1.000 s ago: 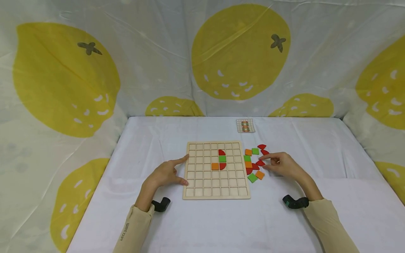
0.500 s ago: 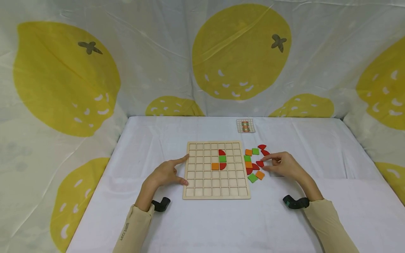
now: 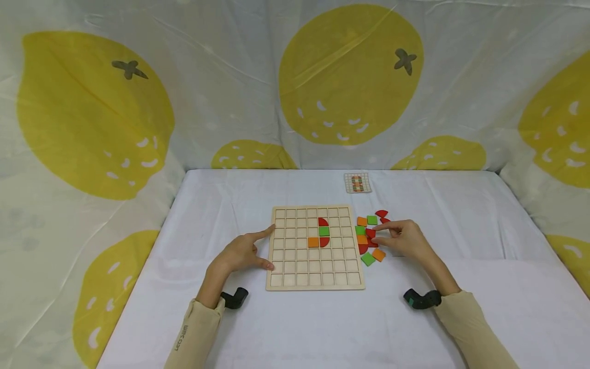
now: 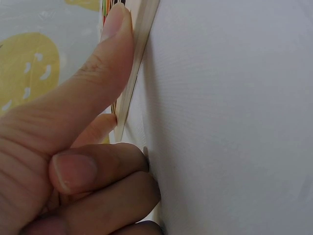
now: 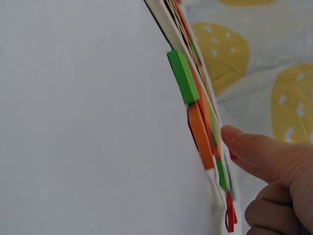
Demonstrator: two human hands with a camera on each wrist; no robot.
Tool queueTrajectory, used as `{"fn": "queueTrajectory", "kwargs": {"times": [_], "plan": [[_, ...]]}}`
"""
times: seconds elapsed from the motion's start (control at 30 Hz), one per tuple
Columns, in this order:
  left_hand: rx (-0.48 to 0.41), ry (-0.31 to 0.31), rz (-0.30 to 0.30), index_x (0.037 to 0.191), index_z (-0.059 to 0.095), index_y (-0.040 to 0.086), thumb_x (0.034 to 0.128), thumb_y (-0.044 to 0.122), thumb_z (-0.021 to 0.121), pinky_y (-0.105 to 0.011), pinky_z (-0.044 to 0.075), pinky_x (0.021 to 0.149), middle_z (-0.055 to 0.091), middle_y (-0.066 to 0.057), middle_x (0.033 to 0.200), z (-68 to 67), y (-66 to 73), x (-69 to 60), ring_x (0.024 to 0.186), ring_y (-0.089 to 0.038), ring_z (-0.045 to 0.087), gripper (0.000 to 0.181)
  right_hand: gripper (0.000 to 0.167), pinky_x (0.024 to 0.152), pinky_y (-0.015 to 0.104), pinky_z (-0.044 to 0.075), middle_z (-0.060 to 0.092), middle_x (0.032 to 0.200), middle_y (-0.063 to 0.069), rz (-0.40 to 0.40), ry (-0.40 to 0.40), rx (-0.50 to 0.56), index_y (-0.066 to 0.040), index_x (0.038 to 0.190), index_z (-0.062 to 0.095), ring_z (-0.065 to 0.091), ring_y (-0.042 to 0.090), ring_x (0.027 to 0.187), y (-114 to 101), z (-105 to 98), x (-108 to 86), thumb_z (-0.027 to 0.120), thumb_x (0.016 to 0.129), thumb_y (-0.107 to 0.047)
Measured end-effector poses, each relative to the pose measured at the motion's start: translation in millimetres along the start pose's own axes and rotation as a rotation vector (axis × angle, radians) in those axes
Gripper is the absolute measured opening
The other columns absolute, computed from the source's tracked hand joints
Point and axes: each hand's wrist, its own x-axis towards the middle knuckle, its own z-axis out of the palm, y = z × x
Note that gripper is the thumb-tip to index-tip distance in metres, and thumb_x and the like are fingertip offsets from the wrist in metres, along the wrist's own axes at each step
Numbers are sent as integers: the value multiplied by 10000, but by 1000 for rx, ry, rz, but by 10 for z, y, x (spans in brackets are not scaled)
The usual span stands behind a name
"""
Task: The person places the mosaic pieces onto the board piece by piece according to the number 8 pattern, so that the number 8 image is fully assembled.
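My right hand (image 3: 405, 240) pinches a red quarter-round piece (image 3: 371, 233) between thumb and index finger, over loose pieces beside the gridded wooden board (image 3: 295, 277). In the right wrist view a bit of the red piece (image 5: 233, 155) shows at the fingers of the right hand (image 5: 276, 169). At the board's left edge, my left hand (image 3: 237, 253) rests its spread index finger and thumb. The left wrist view shows the left hand (image 4: 83, 132) with its thumb on the board's edge (image 4: 139, 49) and other fingers bent. Two red pieces, a green square (image 3: 324, 231) and an orange square (image 3: 313, 242) lie on the grid.
Right of the board lie several loose red, green and orange pieces, among them a green square (image 3: 367, 259) and an orange square (image 3: 379, 254). Behind the board is a small pattern card (image 3: 357, 183). A lemon-print cloth (image 3: 239, 102) hangs around the table.
My right hand has moved left toward the board, carrying the red quarter-round piece from its place among the loose pieces. The left hand and board look unmoved.
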Motion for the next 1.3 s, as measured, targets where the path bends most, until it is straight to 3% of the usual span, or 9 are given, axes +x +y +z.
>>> {"fn": "queueTrajectory", "kwargs": {"times": [0.23,0.57,0.77,1.03,1.3], "plan": [[4,-7,-10,1625,327,316,703,371,945,-258,267,574,284,58,595,-12,2,-7,561,-107,257,1111,359,501,239,214,295,588,-36,0,16,44,-102,1113,816,305,129,539,-234,229,19,894,816,-287],[-10,1,1,1622,346,302,713,345,946,-264,250,564,283,56,597,-10,13,-13,559,-113,248,1090,287,504,232,188,318,582,-31,-68,-36,103,-130,1044,837,320,142,583,-727,684,40,913,793,-245],[-16,0,2,1621,346,307,713,347,946,-263,246,561,281,55,592,-15,16,-17,555,-113,246,1088,282,504,230,196,321,558,-39,-104,-83,84,-151,1049,840,313,119,533,-969,910,79,912,794,-250],[-5,-11,4,1623,336,313,709,369,946,-259,256,565,283,64,591,-27,-10,-2,548,-100,257,1099,256,531,244,255,402,556,-19,-115,-97,19,-165,1034,846,431,168,583,-1103,1082,170,910,801,-249],[-6,-8,7,1622,340,305,708,363,948,-269,260,580,274,62,612,-17,-19,1,576,-112,270,1100,261,521,246,254,425,556,-23,-116,-116,-13,-165,1023,845,426,153,557,-1116,1138,214,916,792,-262]]}}
